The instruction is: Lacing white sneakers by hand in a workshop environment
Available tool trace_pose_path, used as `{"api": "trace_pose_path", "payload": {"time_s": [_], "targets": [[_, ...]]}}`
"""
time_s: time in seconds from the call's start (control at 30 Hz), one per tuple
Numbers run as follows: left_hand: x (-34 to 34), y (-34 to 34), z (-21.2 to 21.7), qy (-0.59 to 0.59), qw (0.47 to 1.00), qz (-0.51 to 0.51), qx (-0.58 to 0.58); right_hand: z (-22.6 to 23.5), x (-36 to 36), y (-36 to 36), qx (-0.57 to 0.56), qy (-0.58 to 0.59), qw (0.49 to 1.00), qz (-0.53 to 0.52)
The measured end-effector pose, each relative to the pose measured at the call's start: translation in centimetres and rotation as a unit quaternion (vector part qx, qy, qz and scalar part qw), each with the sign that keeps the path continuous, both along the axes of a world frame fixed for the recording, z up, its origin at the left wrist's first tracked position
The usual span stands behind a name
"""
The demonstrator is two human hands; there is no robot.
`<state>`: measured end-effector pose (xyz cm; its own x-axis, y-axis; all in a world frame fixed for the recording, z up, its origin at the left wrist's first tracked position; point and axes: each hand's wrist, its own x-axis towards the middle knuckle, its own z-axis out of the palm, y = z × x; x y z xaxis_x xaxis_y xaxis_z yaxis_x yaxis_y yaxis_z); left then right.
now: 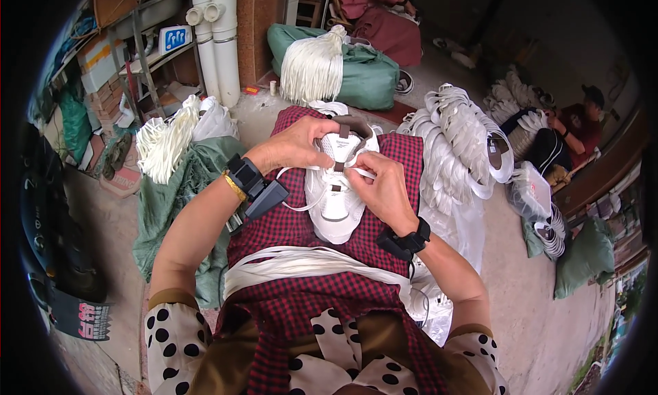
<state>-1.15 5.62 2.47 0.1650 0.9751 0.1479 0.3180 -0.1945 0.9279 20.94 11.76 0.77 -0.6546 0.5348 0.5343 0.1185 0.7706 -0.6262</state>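
A white sneaker [334, 220] with a brown collar lies on my lap, its toe pointing toward me. My left hand [291, 147] grips the left side of its opening, fingers by the tongue and thumb over the eyelets. A white shoelace [299, 208] loops out to the left of the shoe. On the other side of the tongue, my right hand [385, 189] is closed in a pinch on a lace end near the eyelets. Both hands touch the shoe. A bundle of white laces [312, 268] lies across my lap, over a red and black checked apron [288, 230].
Strung white shoe parts [452, 148] are heaped at my right. White lace bundles [166, 140] rest on a green sack [181, 189] at my left, and another lace bundle [314, 69] hangs over a green bale [370, 73] ahead. A co-worker [579, 131] sits at far right.
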Motion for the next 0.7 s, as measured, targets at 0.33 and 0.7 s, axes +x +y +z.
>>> {"api": "trace_pose_path", "payload": {"time_s": [0.33, 0.7], "targets": [[-0.3, 0.3, 0.0, -0.007, 1.000, -0.016, -0.001, 0.8, -0.3, 0.1, 0.045, -0.054, 0.996, -0.061], [0.5, -0.5, 0.0, 0.000, 1.000, -0.021, -0.010, 2.4, -0.8, 2.6, 0.142, -0.113, 0.983, 0.019]]}}
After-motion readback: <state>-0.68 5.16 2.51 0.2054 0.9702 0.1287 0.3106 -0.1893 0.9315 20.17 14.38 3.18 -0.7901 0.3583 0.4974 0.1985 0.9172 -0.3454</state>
